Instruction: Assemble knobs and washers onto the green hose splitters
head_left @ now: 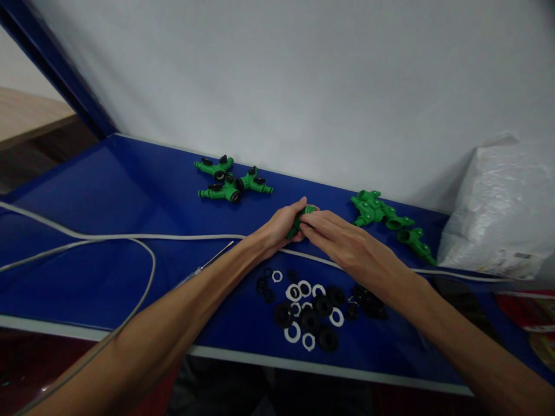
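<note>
In the head view my left hand (280, 228) is closed round a green plastic hose splitter (295, 229), a Y-shaped fitting partly covered by my fingers. From the right, my right hand (327, 227) reaches over the same fitting, its fingertips pinched together at the top. Whether a small part sits in that pinch is hidden. Below the hands lie several white ring washers (292, 332) and black ring nuts (309, 319). Small black O-rings (265, 289) are grouped left of them, and dark black parts (368, 301) sit under my right forearm.
Green splitters with black valve levers (219, 189) stand at the back left. Bare green splitter bodies (368, 208) are piled at the back right, near a plastic-wrapped package (498, 208). A grey cable (173, 237) crosses the blue table (108, 190); a screwdriver (203, 266) lies by my left forearm.
</note>
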Demonstrator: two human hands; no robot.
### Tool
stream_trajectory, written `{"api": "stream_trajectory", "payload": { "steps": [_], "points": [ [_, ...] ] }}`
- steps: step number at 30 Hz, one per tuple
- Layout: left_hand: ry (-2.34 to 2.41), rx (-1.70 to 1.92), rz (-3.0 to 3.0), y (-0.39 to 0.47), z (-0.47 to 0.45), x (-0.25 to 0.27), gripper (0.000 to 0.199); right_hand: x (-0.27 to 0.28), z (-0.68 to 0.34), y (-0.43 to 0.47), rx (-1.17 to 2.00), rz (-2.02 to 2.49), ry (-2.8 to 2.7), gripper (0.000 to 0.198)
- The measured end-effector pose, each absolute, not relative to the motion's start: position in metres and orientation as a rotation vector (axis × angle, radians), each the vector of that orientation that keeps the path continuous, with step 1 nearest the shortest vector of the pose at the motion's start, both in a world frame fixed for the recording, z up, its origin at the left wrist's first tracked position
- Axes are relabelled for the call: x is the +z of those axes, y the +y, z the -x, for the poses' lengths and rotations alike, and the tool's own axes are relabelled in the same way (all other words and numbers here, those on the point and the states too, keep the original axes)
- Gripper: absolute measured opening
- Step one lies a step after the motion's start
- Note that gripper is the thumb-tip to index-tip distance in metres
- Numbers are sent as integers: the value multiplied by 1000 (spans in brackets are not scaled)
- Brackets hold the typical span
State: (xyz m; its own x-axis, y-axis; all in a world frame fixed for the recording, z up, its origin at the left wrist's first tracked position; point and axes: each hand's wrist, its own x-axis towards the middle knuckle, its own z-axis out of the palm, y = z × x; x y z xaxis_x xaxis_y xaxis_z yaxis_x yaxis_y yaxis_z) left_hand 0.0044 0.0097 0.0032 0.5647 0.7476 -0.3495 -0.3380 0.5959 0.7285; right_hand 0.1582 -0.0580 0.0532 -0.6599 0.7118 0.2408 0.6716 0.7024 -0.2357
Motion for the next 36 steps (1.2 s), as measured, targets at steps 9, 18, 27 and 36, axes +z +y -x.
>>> {"api": "stream_trajectory", "payload": {
  "steps": [9,18,27,36],
  "points": [
    [806,629,-637,8,-4,8,44,61,-166,-39,68,843,-2839,40],
    [647,681,-650,12,-9,-4,44,36,-165,-47,-527,845,-2663,34],
    [677,823,-596,7,-12,-2,34,18,-151,-58,-409,1171,-2418,29],
    [612,1031,-781,10,-14,-17,44,12,-132,-54,-208,1358,-2164,25]
  ]
}}
